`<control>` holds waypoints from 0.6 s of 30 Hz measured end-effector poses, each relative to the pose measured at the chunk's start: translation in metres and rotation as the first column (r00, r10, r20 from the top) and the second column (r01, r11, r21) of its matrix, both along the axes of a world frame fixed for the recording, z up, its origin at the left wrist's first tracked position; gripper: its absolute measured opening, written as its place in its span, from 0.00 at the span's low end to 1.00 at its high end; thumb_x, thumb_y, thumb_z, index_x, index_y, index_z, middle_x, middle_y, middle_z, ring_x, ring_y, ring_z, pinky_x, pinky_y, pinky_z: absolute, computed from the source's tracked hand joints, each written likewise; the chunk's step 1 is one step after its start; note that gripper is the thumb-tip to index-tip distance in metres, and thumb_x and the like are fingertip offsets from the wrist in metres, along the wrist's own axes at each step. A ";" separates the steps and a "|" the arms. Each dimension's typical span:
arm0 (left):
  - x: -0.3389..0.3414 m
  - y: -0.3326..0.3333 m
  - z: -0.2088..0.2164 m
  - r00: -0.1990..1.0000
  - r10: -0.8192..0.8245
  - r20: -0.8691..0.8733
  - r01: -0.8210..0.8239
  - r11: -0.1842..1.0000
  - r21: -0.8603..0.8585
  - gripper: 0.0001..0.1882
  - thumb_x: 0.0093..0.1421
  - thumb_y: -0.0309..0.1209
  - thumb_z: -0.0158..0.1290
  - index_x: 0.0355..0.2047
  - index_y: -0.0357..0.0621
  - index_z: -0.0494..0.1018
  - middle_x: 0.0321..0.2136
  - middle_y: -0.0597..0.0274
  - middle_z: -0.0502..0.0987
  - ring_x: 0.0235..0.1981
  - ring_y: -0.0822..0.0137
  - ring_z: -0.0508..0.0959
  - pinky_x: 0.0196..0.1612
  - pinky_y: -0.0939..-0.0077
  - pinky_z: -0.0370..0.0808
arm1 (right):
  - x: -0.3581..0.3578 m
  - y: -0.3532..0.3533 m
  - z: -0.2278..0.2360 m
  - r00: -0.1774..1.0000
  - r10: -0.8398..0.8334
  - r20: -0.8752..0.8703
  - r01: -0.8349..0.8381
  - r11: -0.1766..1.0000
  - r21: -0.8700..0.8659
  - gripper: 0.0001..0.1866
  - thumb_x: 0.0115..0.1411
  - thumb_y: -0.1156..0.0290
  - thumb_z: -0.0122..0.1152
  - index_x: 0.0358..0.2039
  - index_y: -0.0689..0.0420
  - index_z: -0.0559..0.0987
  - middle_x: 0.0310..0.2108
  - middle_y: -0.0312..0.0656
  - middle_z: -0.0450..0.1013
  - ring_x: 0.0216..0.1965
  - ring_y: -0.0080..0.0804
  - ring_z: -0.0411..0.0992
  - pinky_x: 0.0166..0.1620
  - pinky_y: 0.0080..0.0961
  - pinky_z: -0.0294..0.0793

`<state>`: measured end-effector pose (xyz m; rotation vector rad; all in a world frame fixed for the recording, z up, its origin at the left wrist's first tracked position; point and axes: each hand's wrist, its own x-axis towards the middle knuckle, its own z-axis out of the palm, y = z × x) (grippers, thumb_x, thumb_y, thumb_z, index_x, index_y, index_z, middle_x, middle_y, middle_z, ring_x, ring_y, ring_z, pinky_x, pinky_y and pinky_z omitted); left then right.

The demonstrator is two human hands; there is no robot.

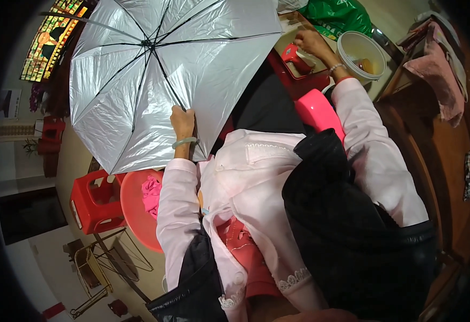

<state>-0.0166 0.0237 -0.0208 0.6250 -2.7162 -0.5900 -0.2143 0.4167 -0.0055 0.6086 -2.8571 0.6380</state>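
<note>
An open umbrella [122, 102] with a silvery underside and dark ribs fills the upper left. My left hand [183, 122], with a pale bangle at the wrist, is closed on one rib of the umbrella near its lower edge. Out to the far right reaches my right hand [311, 44], its fingers curled; whether they hold anything small is too indistinct to make out. Just below that hand lies a red-and-white object [298, 58] in a red box [307, 83]. A bright pink container [319, 111] is near my right forearm.
A white bucket [347, 48] stands beside my right wrist, with a green plastic bag [334, 16] behind it. At left are a red stool [95, 204], a red basin [133, 222] with pink cloth [151, 194], and a metal-framed chair [93, 268]. Pink cloth [433, 70] hangs at right.
</note>
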 end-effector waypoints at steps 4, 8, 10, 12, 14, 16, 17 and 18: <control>0.000 0.003 -0.003 0.998 -0.011 -0.054 0.012 0.999 0.030 0.11 0.44 0.27 0.48 0.24 0.28 0.64 0.24 0.34 0.71 0.28 0.39 0.72 0.35 0.58 0.68 | 0.000 0.001 -0.059 0.992 -0.015 0.121 0.002 0.995 0.102 0.17 0.47 0.61 0.58 0.29 0.63 0.74 0.28 0.55 0.72 0.34 0.50 0.70 0.37 0.37 0.69; 0.004 0.005 0.000 0.999 -0.022 -0.048 0.023 1.000 0.021 0.11 0.45 0.27 0.47 0.24 0.28 0.64 0.24 0.34 0.71 0.29 0.39 0.72 0.35 0.58 0.67 | 0.009 0.003 -0.087 0.999 -0.020 0.051 0.009 0.980 0.199 0.20 0.45 0.60 0.61 0.29 0.66 0.73 0.29 0.58 0.71 0.34 0.51 0.70 0.37 0.38 0.70; 0.005 0.005 -0.001 0.999 -0.023 -0.046 0.023 1.000 0.017 0.11 0.45 0.27 0.47 0.25 0.28 0.64 0.24 0.34 0.71 0.29 0.40 0.71 0.35 0.58 0.67 | 0.015 0.003 -0.091 1.000 -0.015 0.022 0.011 0.985 0.170 0.21 0.46 0.60 0.60 0.32 0.65 0.69 0.31 0.59 0.70 0.35 0.54 0.69 0.38 0.40 0.69; 0.005 0.007 -0.001 0.999 -0.018 -0.049 0.019 1.000 0.008 0.11 0.46 0.27 0.47 0.25 0.27 0.64 0.24 0.34 0.71 0.29 0.40 0.71 0.35 0.57 0.67 | 0.017 -0.002 -0.095 0.997 -0.069 0.033 0.061 0.979 0.196 0.20 0.46 0.61 0.60 0.32 0.65 0.69 0.31 0.59 0.70 0.35 0.53 0.69 0.38 0.40 0.69; 0.006 0.007 -0.002 0.998 -0.009 -0.062 0.010 1.000 0.011 0.11 0.46 0.27 0.46 0.25 0.28 0.64 0.24 0.34 0.71 0.29 0.40 0.71 0.35 0.57 0.67 | 0.019 -0.013 -0.089 0.987 -0.154 0.044 0.139 0.959 0.246 0.19 0.46 0.62 0.59 0.32 0.65 0.70 0.31 0.58 0.71 0.35 0.53 0.69 0.38 0.40 0.69; 0.005 0.007 -0.004 0.996 0.003 -0.085 -0.002 1.000 0.018 0.11 0.47 0.27 0.45 0.25 0.28 0.65 0.25 0.34 0.71 0.29 0.40 0.71 0.35 0.57 0.66 | 0.018 -0.011 -0.078 0.981 -0.187 0.054 0.173 0.965 0.199 0.18 0.46 0.63 0.59 0.32 0.64 0.70 0.30 0.57 0.71 0.34 0.51 0.70 0.37 0.38 0.70; 0.003 0.006 -0.005 0.996 0.006 -0.089 -0.004 1.000 0.019 0.11 0.47 0.27 0.45 0.25 0.28 0.65 0.25 0.34 0.71 0.29 0.40 0.71 0.35 0.57 0.66 | 0.016 -0.007 -0.072 0.973 -0.222 0.069 0.210 0.966 0.152 0.17 0.47 0.64 0.58 0.31 0.64 0.70 0.30 0.55 0.71 0.33 0.49 0.71 0.36 0.37 0.71; 0.001 0.002 -0.007 0.996 0.014 -0.083 -0.011 0.999 0.040 0.10 0.47 0.27 0.45 0.25 0.29 0.65 0.25 0.34 0.71 0.29 0.40 0.71 0.35 0.57 0.66 | 0.013 -0.005 -0.060 0.965 -0.250 0.081 0.241 0.965 0.107 0.16 0.47 0.65 0.58 0.31 0.64 0.70 0.30 0.54 0.72 0.33 0.46 0.72 0.36 0.35 0.71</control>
